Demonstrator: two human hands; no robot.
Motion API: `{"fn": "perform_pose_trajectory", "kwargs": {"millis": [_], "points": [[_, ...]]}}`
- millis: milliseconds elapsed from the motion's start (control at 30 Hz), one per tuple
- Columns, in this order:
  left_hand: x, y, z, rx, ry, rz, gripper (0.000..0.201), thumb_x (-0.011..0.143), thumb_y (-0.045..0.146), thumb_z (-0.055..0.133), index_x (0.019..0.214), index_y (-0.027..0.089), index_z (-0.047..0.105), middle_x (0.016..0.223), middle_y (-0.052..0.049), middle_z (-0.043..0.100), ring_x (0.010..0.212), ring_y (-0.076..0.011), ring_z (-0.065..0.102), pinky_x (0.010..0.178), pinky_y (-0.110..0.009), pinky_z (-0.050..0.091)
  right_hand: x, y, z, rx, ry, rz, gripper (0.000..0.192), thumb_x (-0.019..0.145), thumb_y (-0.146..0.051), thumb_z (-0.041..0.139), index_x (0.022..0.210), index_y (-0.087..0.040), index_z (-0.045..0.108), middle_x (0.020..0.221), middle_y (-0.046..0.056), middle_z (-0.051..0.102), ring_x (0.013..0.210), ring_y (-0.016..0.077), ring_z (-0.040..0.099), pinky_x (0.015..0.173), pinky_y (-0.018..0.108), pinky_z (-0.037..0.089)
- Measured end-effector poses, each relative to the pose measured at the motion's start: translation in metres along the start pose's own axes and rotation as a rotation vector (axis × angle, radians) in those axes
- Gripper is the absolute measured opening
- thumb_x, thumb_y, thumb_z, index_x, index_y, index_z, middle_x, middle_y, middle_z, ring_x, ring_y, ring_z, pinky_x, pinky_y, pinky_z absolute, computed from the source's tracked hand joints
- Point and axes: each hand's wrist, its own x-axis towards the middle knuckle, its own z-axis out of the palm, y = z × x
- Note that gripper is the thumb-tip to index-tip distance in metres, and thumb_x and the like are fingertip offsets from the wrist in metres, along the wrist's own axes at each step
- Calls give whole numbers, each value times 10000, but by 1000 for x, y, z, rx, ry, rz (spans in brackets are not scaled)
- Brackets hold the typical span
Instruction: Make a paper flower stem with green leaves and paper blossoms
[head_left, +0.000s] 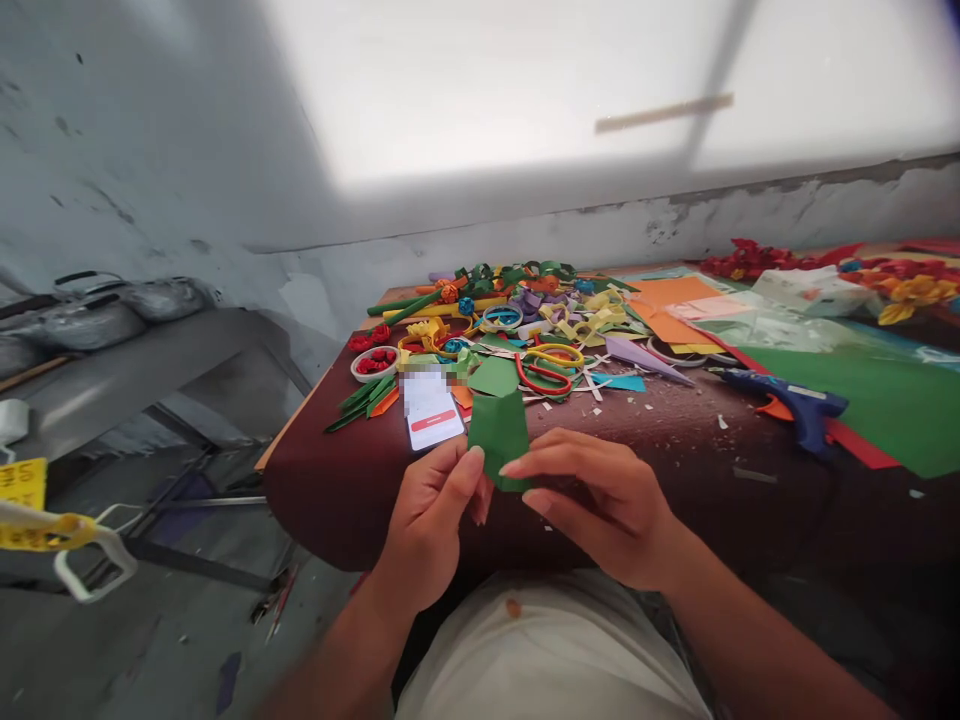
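You have a green paper piece (499,435) pinched between both hands, just above the near edge of the desk (675,450) — lifted clear of the clutter so you can work its lower edge. Your left hand (427,520) closes on it from the left, thumb and fingers around its bottom corner; your right hand (600,505) grips the lower right side, forefinger laid along the fold. Just behind the paper lies a phone (431,410), screen up where you can glance at it. Scissors (547,368) sit beyond it among coloured paper scraps, and a blue glue gun (795,405) rests to your right.
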Motion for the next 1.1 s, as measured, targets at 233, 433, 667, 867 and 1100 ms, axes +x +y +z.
{"fn": "perform_pose_trajectory", "kwargs": {"millis": [233,433,667,867,1100], "points": [[2,13,-4,-114,-204,-50,402,931,402,616,616,161,551,576,13,471,538,-104,413,514,-257,313,3,2,-6,-206,1,-303,390,903,-23,621,1231,-210,718,945,88,743,876,193,686,784,339,571],[-5,15,5,13,-93,-126,428,935,490,603,656,176,521,547,34,412,497,-87,323,464,-248,243,3,-1,-8,-139,-83,-204,410,886,-91,701,1230,-313,733,1002,63,758,887,203,698,811,359,572],[-5,20,5,201,-161,-44,471,982,526,513,659,184,498,578,28,418,512,-93,345,480,-251,271,4,-5,-1,191,74,154,176,831,-141,788,949,-272,801,938,36,752,823,170,711,744,286,577],[-5,16,7,339,-130,37,433,1042,436,426,694,187,493,622,33,443,563,-98,396,548,-248,333,12,-8,2,416,162,540,198,665,-292,923,753,-198,773,718,19,741,642,152,668,585,246,546],[-4,16,7,401,-122,24,426,1050,442,400,724,189,504,647,29,477,576,-103,424,557,-245,352,15,-11,4,331,191,590,247,653,-378,921,717,-194,769,663,21,723,549,136,614,451,221,469]]}}
